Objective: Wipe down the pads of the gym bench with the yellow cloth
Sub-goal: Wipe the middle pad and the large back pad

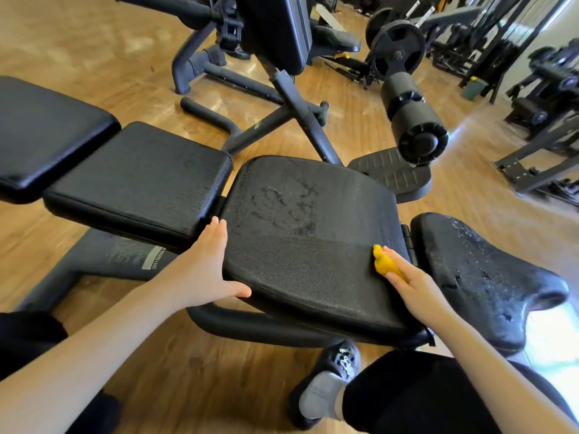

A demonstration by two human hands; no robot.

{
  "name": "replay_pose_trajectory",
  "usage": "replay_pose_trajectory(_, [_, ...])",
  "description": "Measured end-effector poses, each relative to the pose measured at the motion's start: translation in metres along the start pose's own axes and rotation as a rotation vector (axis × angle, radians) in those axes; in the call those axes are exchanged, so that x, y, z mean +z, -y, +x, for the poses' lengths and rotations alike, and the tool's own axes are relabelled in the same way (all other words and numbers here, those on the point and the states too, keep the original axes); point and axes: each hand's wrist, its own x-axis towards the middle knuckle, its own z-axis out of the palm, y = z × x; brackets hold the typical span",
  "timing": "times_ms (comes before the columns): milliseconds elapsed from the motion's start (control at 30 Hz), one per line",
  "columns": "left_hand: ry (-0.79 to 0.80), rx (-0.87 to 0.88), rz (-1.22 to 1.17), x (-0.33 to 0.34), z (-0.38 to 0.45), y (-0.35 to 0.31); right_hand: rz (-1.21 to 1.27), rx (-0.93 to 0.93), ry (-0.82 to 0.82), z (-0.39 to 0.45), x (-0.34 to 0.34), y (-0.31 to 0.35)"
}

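Wiping a bench (269, 324) of four black pads in a row, right hand (413, 286) with fingers pressing one yellow cloth (384, 261) on the third pad's (300, 233) right edge, left hand (206, 261) flat, fingers released, bracing its left edge, fourth pad (476, 270) spotted with droplets

One view only, head cam, wide-angle, worn by the person. Looks fwd and steeply down, close over the gym bench (307, 245), whose pads run from left edge to lower right of frame. Both forearms enter from the bottom corners; a knee and shoe show at bottom centre. Upper part of frame takes in wood floor (78, 42) and other machines further off, top right. Edges bend w/ lens distortion.
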Motion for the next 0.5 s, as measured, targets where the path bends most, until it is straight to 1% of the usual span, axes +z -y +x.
replay_pose_trajectory(100, [0.000,0.007,-0.018,0.000,0.000,-0.001,-0.062,-0.067,0.005,0.017,0.012,0.029])
replay_pose_trajectory(233, [-0.009,-0.013,-0.095,-0.001,0.001,0.000,-0.170,-0.271,0.138,0.046,0.054,0.101])
replay_pose_trajectory(367, [-0.020,-0.016,-0.192,-0.001,0.001,0.003,-0.169,-0.429,0.227,0.071,0.102,0.170])
replay_pose_trajectory(433, [-0.031,-0.004,-0.203,0.000,0.002,0.004,-0.156,-0.453,0.255,0.078,0.109,0.178])
replay_pose_trajectory(500, [-0.035,0.004,-0.186,0.000,0.003,0.006,-0.118,-0.447,0.271,0.079,0.104,0.168])
